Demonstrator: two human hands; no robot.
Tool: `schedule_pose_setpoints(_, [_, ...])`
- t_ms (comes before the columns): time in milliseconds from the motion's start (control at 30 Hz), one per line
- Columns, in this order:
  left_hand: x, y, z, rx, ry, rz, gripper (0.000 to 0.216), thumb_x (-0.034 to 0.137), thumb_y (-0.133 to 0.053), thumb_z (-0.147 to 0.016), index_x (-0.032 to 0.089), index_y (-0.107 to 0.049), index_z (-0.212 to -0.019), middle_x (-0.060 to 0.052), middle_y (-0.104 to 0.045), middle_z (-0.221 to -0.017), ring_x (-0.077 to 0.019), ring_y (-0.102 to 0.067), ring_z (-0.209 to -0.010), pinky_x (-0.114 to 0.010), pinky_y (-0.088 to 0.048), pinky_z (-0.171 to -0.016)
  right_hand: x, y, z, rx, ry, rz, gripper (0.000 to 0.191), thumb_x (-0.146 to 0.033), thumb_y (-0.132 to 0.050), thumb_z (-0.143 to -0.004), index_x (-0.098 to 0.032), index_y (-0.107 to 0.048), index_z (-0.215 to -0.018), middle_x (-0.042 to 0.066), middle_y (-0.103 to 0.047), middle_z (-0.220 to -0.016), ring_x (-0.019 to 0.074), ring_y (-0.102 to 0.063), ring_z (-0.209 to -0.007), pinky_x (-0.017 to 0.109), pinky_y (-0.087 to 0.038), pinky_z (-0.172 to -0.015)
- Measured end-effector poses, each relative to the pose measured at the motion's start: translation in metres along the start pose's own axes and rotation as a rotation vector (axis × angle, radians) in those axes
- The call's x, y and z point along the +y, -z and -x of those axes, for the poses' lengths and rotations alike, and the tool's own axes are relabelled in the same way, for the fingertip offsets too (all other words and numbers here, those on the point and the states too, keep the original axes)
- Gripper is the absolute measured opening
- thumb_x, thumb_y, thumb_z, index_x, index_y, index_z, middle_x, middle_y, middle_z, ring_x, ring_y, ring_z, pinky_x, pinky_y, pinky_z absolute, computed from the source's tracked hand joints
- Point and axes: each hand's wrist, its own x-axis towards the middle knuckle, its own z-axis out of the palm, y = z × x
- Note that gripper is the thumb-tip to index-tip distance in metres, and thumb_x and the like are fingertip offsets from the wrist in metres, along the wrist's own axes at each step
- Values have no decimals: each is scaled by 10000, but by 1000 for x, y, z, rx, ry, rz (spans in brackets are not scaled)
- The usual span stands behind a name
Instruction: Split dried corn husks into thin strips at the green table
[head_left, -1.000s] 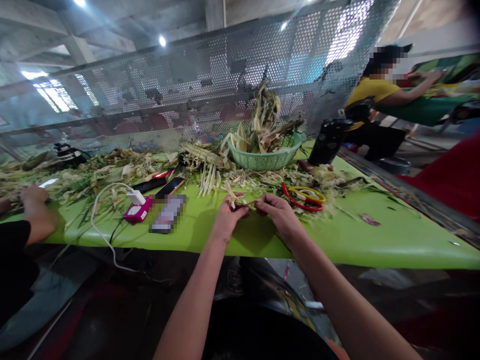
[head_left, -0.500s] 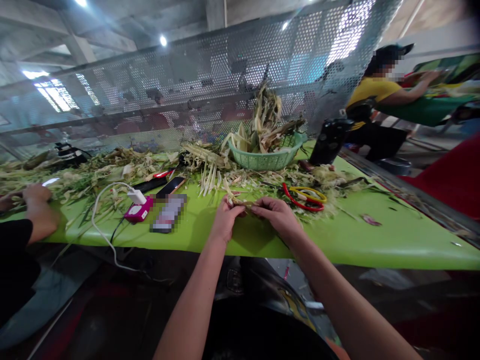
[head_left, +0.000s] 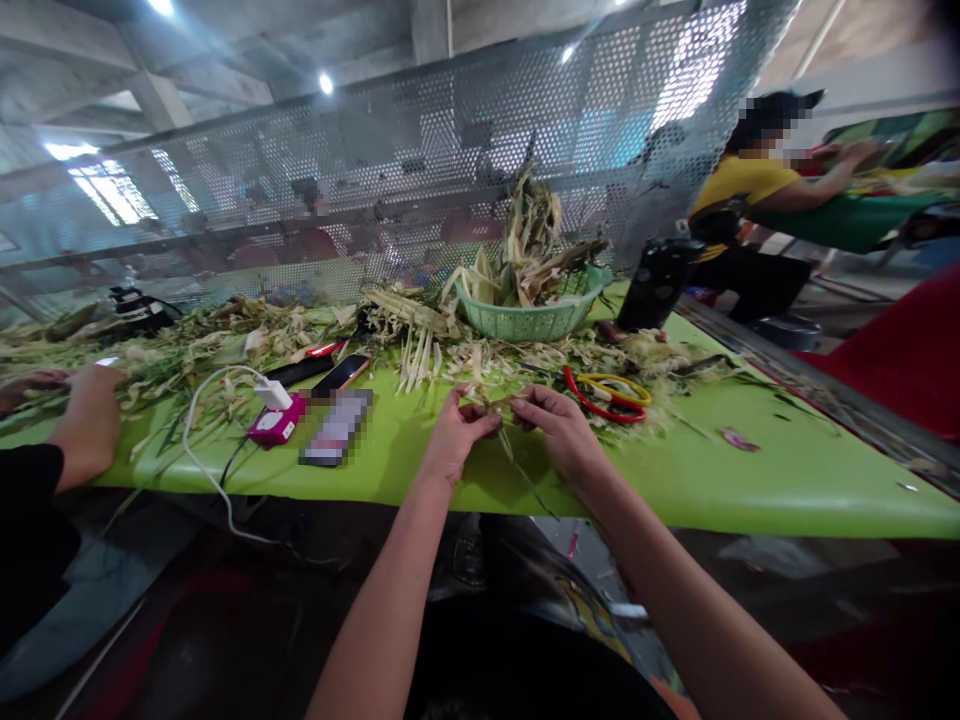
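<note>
Just above the green tabletop, my left hand (head_left: 459, 432) pinches a small bundle of dried corn husk strips (head_left: 496, 406). Pale husk ends poke up beyond the left fingers, and a thin strand (head_left: 525, 473) dangles toward the table's near edge. My right hand (head_left: 556, 418) is closed in a pinch at the bundle's right end, thumb against forefinger. Beyond both hands lie loose husk shreds (head_left: 517, 355). To the right of my right hand rest scissors with red and yellow handles (head_left: 611, 393).
A green basket (head_left: 529, 322) of husks stands behind. Left are two phones (head_left: 341, 375), a pink power adapter (head_left: 276, 420) with a white cable, and a co-worker's arm (head_left: 88, 425). A dark upright object (head_left: 658, 285) stands right. A person in yellow (head_left: 750, 185) sits farther off.
My hands have moved slightly apart, and a thin strand now hangs below the bundle. The co-worker's arm at left has shifted a little to the right.
</note>
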Motion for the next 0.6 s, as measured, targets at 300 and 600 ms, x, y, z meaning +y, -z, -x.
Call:
schedule_pose_setpoints(300, [0, 3, -2, 31, -26, -32, 614, 223, -849, -574, 158, -546, -1105, 41, -603, -697, -97, -581, -651, -241, -445, -695, 5, 4, -3, 57, -2, -77, 213, -364, -678, -730, -192, -565, -675, -17, -545, -637, 127, -470, -605, 271, -360, -603])
schedule_pose_setpoints(600, [-2, -2, 0, 7, -26, -124, 532, 217, -824, -603, 166, -573, -1069, 34, -601, -677, -113, -582, -643, -267, -454, -712, -3, -3, 0, -36, 5, 59, 310, -440, -728, -697, -178, -624, -826, 16, -613, -773, 178, -548, -744, 292, -421, -685])
